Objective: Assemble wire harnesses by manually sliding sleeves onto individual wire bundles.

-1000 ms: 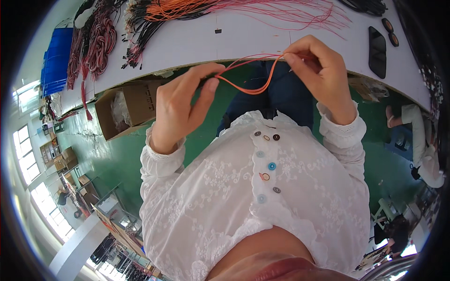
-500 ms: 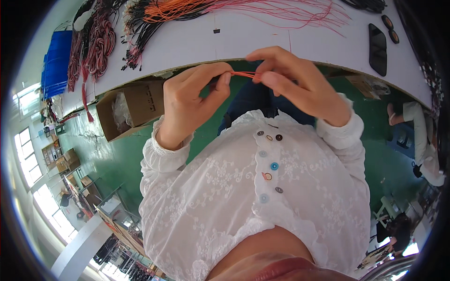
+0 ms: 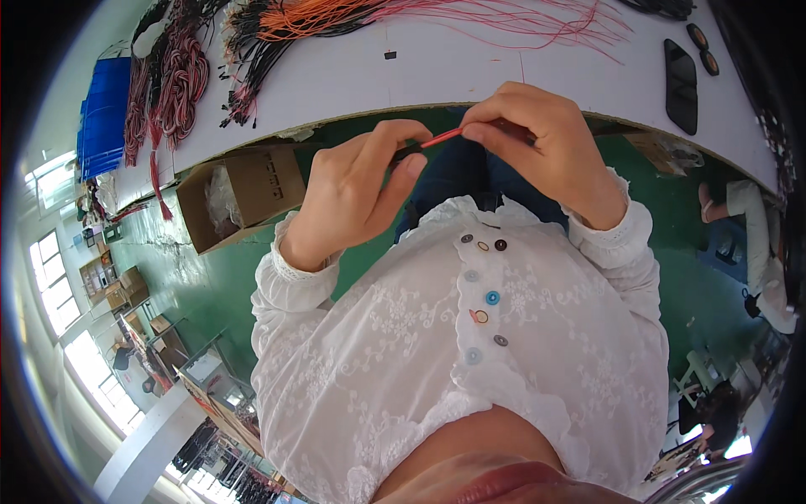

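Note:
A short red wire [image 3: 442,137] is stretched between my two hands, just in front of the table's near edge. My left hand [image 3: 363,181] pinches its left end, where a small black piece [image 3: 408,151] shows between thumb and forefinger. My right hand [image 3: 544,151] grips the other end of the wire between thumb and bent forefinger. What lies inside the right fingers is hidden.
On the white table [image 3: 336,92] lie orange, black and red wires [image 3: 319,21], bundled red-and-black cables [image 3: 180,88], a small black part [image 3: 389,55] and a phone [image 3: 681,86]. Blue bins [image 3: 105,113] stand at left. Below is an open cardboard box [image 3: 267,185].
My right fingers have closed in on the wire, and its right end sits slightly higher. The black piece now shows in my left fingers, which have shifted a little right and down.

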`<state>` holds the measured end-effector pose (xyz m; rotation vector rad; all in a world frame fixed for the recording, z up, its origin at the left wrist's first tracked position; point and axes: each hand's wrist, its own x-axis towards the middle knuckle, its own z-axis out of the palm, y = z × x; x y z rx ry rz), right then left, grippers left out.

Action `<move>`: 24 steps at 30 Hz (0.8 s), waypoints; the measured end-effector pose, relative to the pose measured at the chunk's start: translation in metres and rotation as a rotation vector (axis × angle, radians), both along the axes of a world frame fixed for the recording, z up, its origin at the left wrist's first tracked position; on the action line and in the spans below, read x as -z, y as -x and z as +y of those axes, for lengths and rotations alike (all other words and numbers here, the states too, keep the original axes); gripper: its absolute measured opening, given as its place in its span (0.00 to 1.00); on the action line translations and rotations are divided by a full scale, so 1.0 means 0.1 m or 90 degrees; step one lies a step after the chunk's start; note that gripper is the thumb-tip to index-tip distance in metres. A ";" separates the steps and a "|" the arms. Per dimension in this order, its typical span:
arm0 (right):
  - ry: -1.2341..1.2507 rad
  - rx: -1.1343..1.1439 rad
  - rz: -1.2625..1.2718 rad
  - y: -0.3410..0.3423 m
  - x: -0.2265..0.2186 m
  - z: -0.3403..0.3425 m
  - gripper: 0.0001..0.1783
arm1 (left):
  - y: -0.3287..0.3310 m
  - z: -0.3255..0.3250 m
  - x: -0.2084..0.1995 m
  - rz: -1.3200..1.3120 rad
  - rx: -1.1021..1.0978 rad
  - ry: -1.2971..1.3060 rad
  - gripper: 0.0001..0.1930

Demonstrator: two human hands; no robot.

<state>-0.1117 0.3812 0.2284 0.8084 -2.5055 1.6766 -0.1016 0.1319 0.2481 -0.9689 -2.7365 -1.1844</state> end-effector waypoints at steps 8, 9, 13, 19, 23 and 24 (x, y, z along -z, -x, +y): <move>0.036 -0.019 -0.116 -0.04 0.03 -0.08 0.09 | 0.07 0.16 0.12 0.305 -0.007 0.158 0.08; 0.052 -0.027 -0.228 -0.06 0.04 -0.01 0.12 | 0.07 0.14 0.12 0.304 -0.006 0.158 0.08; 0.129 -0.062 -0.258 -0.03 0.27 0.25 0.12 | 0.08 0.05 0.08 0.149 -0.024 0.059 0.07; 0.050 0.015 -0.114 -0.05 0.12 0.14 0.07 | 0.04 0.15 0.10 0.104 -0.030 0.070 0.07; 0.053 -0.027 -0.073 -0.03 0.15 -0.01 0.07 | 0.09 0.30 0.14 0.197 -0.008 0.048 0.06; 0.107 -0.017 -0.114 -0.03 0.15 -0.07 0.09 | 0.10 0.31 0.13 0.196 -0.005 0.049 0.06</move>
